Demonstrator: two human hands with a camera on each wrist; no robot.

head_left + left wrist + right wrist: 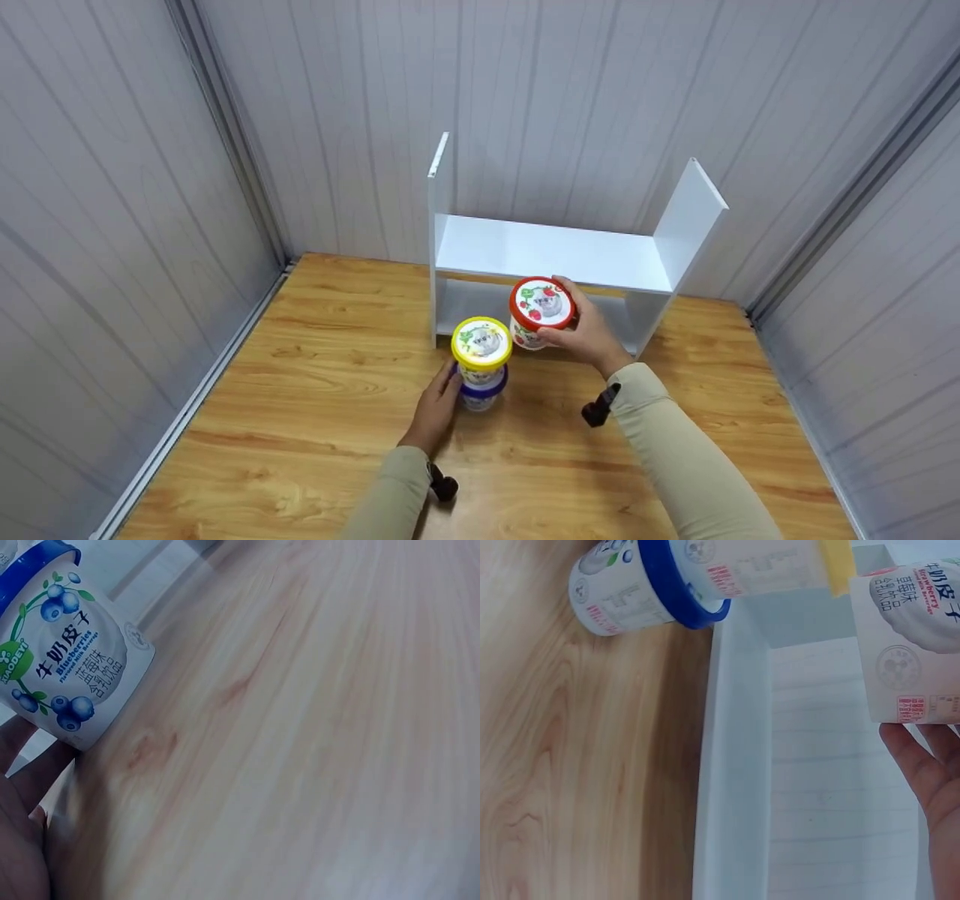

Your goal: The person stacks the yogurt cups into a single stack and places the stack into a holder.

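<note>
My right hand (589,334) grips a white cup with a red lid (542,303), strawberries printed on it, lifted in front of the shelf. In the right wrist view, fingers (915,765) lie against the strawberry cup (922,645). To its left, a yellow-lidded cup (481,343) stands on top of a blue-lidded blueberry cup (480,401), which sits on the wooden surface. My left hand (437,405) touches the left side of this stack. Its fairly straight fingers (45,772) reach to the lower part of the blueberry cup (75,652) in the left wrist view.
A white two-tier shelf (551,251) with upright side panels stands behind the cups, near the back wall (360,135). The wood-grain tabletop (315,390) stretches to both sides. Panelled walls rise at left and right.
</note>
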